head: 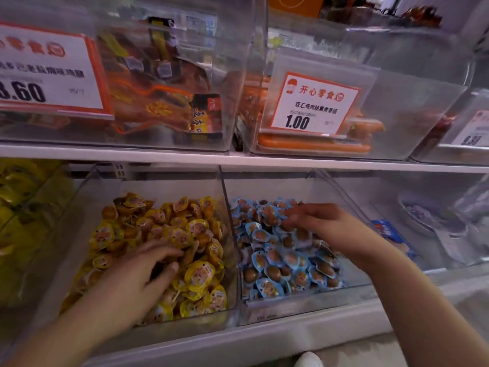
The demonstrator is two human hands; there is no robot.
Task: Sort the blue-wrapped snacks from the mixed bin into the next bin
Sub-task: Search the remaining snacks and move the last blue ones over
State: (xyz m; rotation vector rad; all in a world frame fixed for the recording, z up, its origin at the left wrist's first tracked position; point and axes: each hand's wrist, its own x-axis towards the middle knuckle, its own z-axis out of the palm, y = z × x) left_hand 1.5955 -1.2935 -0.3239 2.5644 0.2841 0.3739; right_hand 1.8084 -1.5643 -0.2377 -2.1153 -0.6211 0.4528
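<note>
Head view: left hand (pixel 137 276) digs into the mixed bin (pixel 87 260) of yellow-wrapped snacks (pixel 198 276), fingers curled into the pile; whether its grip has hold of a pack, cannot tell. Right hand (pixel 315 223) sits over the blue-wrapped snacks (pixel 275 258) in the next bin (pixel 354 260) to the right, fingers bent at the pile top, looks like a drop-off, hold unclear. No blue pack visible among the yellow, so next move likely calls for raking deeper. Clear divider wall (pixel 230 234) between bins needs lifting over. Shelf (pixel 238 157) above carries price-tagged bins (pixel 397 102); overhang limits headroom.
</note>
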